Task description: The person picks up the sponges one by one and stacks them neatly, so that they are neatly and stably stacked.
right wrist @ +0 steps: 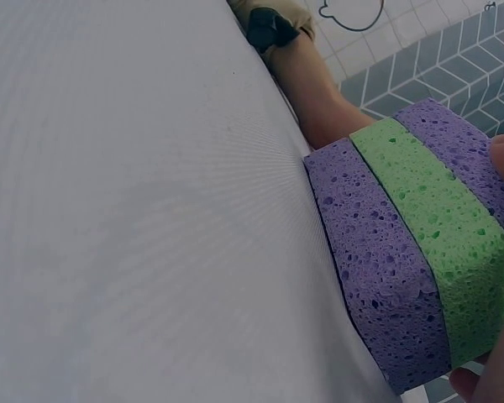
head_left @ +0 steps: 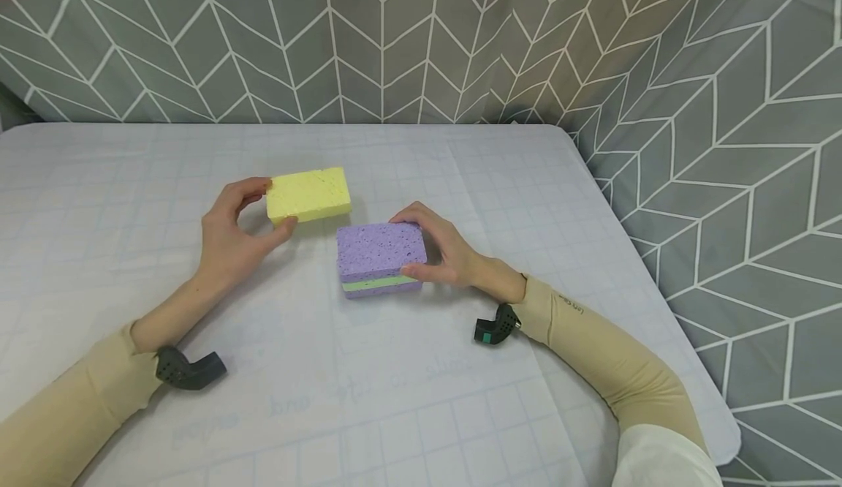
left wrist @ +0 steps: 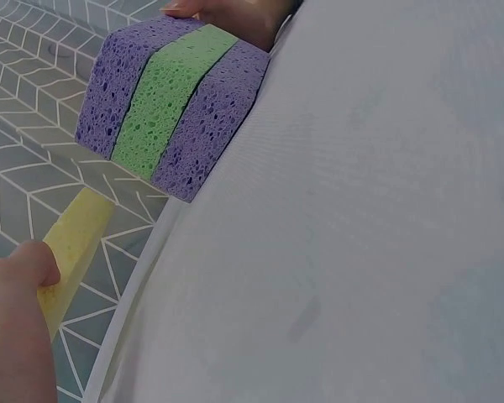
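Between its thumb and fingers, my left hand (head_left: 226,235) holds a yellow sponge (head_left: 309,193) by its left end. The sponge appears raised off the table, behind and to the left of a stack of sponges. That stack has an upper purple sponge (head_left: 380,248), a light green sponge (head_left: 371,284) in the middle and a lower purple sponge (head_left: 381,292) on the table. My right hand (head_left: 450,249) grips the stack's right end near the top, thumb in front and fingers behind. In the left wrist view, the three layers of the stack, including the green sponge (left wrist: 164,101), lie flush together.
A white cloth with faint grid lines covers the table (head_left: 296,377). Grey curtains (head_left: 355,41) with a white chevron pattern hang behind the table and along its right side. Each wrist wears a dark camera mount (head_left: 187,370) over a beige sleeve (head_left: 592,341).
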A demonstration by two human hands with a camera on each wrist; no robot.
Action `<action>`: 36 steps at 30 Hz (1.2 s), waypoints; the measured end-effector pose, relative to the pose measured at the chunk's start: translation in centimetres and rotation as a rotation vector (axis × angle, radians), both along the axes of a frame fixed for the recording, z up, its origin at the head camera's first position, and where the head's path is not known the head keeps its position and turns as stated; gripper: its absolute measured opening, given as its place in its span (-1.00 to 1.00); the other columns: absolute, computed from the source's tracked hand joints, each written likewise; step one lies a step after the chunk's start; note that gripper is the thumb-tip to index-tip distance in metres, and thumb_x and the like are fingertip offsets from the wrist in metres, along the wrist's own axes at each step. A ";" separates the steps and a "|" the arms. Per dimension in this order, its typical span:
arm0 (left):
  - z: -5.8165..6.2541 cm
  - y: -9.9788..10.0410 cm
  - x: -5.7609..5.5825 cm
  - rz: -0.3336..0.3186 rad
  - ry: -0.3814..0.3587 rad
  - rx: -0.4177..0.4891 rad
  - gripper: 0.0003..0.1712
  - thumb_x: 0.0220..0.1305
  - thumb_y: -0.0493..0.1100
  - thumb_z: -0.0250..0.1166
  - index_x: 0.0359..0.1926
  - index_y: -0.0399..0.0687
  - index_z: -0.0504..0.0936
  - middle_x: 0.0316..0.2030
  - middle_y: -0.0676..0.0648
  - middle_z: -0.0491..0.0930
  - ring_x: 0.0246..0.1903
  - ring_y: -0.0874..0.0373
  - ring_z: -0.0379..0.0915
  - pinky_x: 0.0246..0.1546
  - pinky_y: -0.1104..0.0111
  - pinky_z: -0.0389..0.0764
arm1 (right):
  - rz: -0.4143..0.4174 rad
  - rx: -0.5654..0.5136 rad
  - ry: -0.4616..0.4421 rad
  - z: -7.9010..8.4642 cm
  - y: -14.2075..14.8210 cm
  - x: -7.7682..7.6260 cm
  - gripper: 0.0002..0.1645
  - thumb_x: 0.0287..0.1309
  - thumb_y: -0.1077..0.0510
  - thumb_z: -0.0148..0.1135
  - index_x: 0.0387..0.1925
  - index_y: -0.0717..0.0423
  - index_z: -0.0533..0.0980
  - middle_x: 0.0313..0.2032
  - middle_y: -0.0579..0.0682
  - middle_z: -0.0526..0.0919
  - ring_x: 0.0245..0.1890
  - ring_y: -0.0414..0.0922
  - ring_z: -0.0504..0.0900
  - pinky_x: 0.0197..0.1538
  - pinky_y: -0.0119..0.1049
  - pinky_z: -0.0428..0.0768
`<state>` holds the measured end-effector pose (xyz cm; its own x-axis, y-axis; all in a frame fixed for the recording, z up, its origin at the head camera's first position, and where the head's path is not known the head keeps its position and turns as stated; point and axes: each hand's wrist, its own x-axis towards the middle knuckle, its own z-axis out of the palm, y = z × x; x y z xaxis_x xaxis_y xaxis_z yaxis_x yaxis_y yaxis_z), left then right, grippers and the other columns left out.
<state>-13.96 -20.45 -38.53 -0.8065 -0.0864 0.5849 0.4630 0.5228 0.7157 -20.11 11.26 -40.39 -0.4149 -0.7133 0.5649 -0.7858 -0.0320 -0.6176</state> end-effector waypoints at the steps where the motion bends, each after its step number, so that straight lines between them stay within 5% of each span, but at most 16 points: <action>1: 0.2 0.2 0.1 -0.006 0.002 0.010 -0.37 -0.11 -0.55 0.46 0.08 -0.50 0.51 0.07 -0.38 0.54 0.08 0.44 0.39 0.21 0.58 0.42 | -0.002 0.001 0.001 0.0 0.0 0.0 -0.15 0.19 -0.35 0.16 0.13 0.31 0.40 -0.02 0.13 0.53 0.00 -0.05 0.49 0.14 -0.21 0.49; 5: 1.2 0.8 0.8 -0.006 0.001 -0.001 -0.37 -0.09 -0.54 0.45 0.09 -0.52 0.50 0.07 -0.40 0.53 0.10 0.41 0.38 0.22 0.60 0.40 | -0.007 0.005 0.001 0.0 0.0 0.0 -0.15 0.19 -0.36 0.15 0.13 0.31 0.40 -0.02 0.13 0.53 0.00 -0.06 0.49 0.14 -0.20 0.49; 15: 1.0 0.8 0.9 -0.044 -0.019 0.048 -0.32 -0.10 -0.58 0.45 0.14 -0.47 0.50 0.09 -0.36 0.52 0.12 0.41 0.40 0.28 0.48 0.44 | 0.001 0.003 -0.004 0.0 0.0 0.0 -0.17 0.19 -0.33 0.17 0.14 0.31 0.40 -0.02 0.14 0.53 0.00 -0.05 0.49 0.15 -0.20 0.49; 25: -1.3 0.1 -0.4 -0.073 -0.026 0.118 -0.21 -0.16 -0.60 0.48 0.21 -0.36 0.51 0.14 -0.26 0.51 0.16 0.31 0.43 0.30 0.43 0.46 | -0.004 -0.001 0.005 0.0 0.0 0.0 -0.15 0.20 -0.35 0.15 0.13 0.32 0.40 -0.02 0.14 0.53 0.01 -0.05 0.49 0.16 -0.20 0.49; 36: -1.6 0.8 0.2 -0.126 0.003 0.173 -0.18 -0.18 -0.63 0.48 0.22 -0.36 0.50 0.15 -0.23 0.51 0.17 0.20 0.46 0.29 0.39 0.48 | -0.011 0.000 0.005 -0.1 0.0 0.0 -0.16 0.17 -0.35 0.17 0.12 0.30 0.41 -0.03 0.12 0.55 -0.01 -0.06 0.50 0.13 -0.22 0.50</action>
<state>-13.81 -19.68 -40.17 -0.8154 -0.0843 0.5727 0.5195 0.3298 0.7883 -20.15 11.26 -40.44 -0.4199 -0.7085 0.5672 -0.7891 -0.0238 -0.6138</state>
